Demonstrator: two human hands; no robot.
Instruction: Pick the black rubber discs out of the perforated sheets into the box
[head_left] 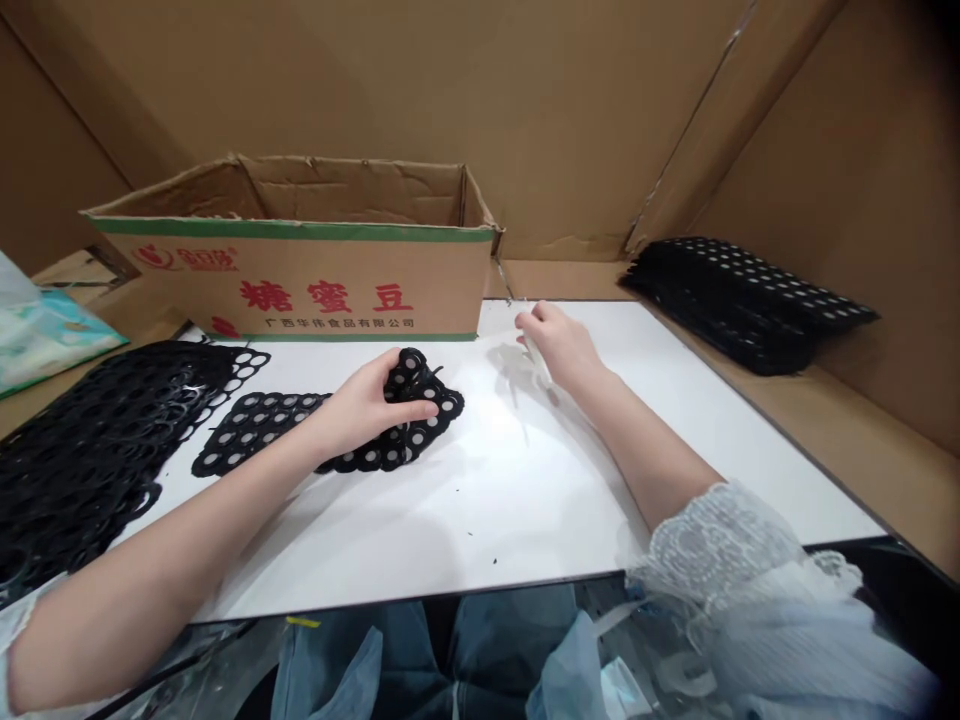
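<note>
Dotted sheet (429, 422) at nine o'clock, pinched by left hand (358, 408), probably wants steady tension; right hand (561, 346), one o'clock: grip unclear.

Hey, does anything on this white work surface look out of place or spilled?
Yes, a few tiny dark specks lie on the white surface toward its near edge, standing out against it; they're too small to identify. The black dotted piece in the left hand also looks bent up at its right end.

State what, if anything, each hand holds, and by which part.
The left hand grips the black dotted sheet by its right end; whether the right hand holds anything cannot be told.
</note>
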